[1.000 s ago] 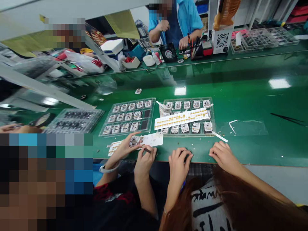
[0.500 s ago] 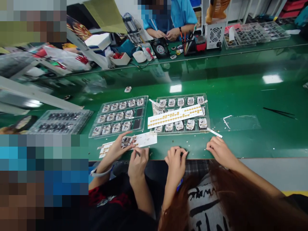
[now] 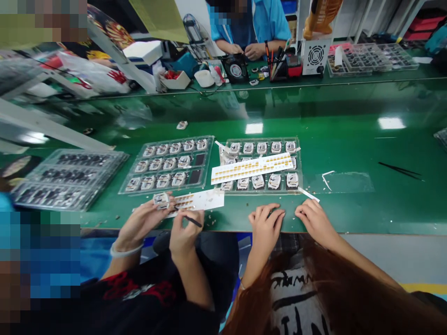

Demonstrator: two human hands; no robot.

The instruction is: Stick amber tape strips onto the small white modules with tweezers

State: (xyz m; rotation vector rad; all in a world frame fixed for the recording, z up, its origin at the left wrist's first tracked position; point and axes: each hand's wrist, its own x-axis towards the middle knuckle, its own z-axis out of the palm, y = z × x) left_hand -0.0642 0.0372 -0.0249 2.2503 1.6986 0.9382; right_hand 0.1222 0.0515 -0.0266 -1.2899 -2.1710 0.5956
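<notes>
The green table filled the middle of the frame. At the lower right, between falls of long brown hair, I saw a grey shirt with bold black lettering, too covered for me to make out a word; at the lower left, a neighbour's black shirt bore a red print I couldn't read either. A clear tray of white parts lay just right of centre. Below it, near the table's front edge, the person's left hand was arched, fingers curled, thumb and forefinger tips close together; the right hand, to its right, had its fingers bent and bunched toward the left. From where I stood I couldn't tell whether either one gripped anything. A gold-marked white card slanted across the tray, and a thin white strip ran from the tray's lower right corner toward the right hand.
</notes>
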